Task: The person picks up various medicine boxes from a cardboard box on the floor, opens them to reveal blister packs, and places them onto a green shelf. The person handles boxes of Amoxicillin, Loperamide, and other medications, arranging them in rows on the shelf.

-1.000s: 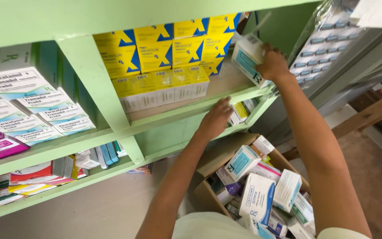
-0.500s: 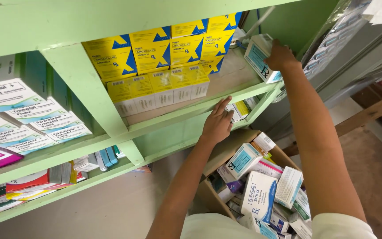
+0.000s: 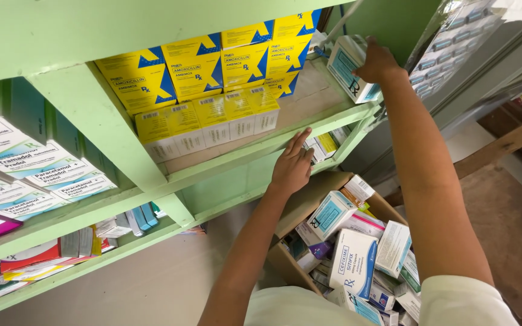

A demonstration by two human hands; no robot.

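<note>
Fingers of right hand [image 3: 377, 61] seemingly around white-and-teal box [image 3: 348, 71] on shelf [image 3: 309, 130].

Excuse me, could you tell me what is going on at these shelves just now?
A person is reaching up to a pale green shelf with both bare hands. The right hand grips a white and teal medicine box at the far end of the shelf, beside stacked yellow and blue boxes. The left hand rests flat on the shelf's front edge. Below stands an open cardboard carton crammed with mixed medicine boxes.
</note>
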